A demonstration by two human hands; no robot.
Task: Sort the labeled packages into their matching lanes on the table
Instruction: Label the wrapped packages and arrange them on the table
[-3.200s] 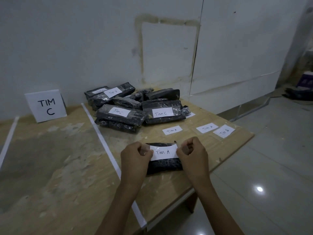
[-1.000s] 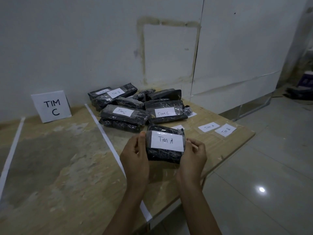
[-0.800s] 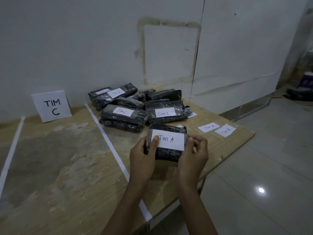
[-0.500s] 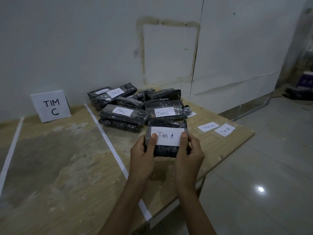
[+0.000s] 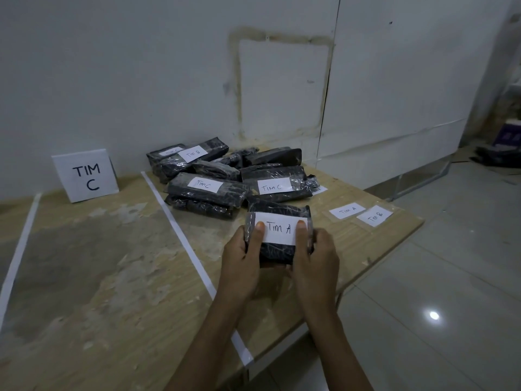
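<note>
1. The table [image 5: 112,263] carries two white tape lines [image 5: 180,235]. No A lane shows, so we should find it first.
2. The pile [image 5: 214,190] at the far edge has roughly nine packages. Two read Tim C, one Tim B.
3. One TIM C sign [image 5: 86,176] stands at the far edge.
4. One Tim A package [image 5: 277,251] is held above the table, between pile and near edge. Our left hand [image 5: 239,258] and right hand [image 5: 315,258] curl round its ends, thumbs [image 5: 258,231] pressed on its label [image 5: 279,230]. We should keep that facing up.
5. Two loose labels [image 5: 347,210] lie at the right corner.

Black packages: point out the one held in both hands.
The package labeled Tim A, gripped by the left hand and right hand; the rest lie untouched in the pile behind it.
</note>
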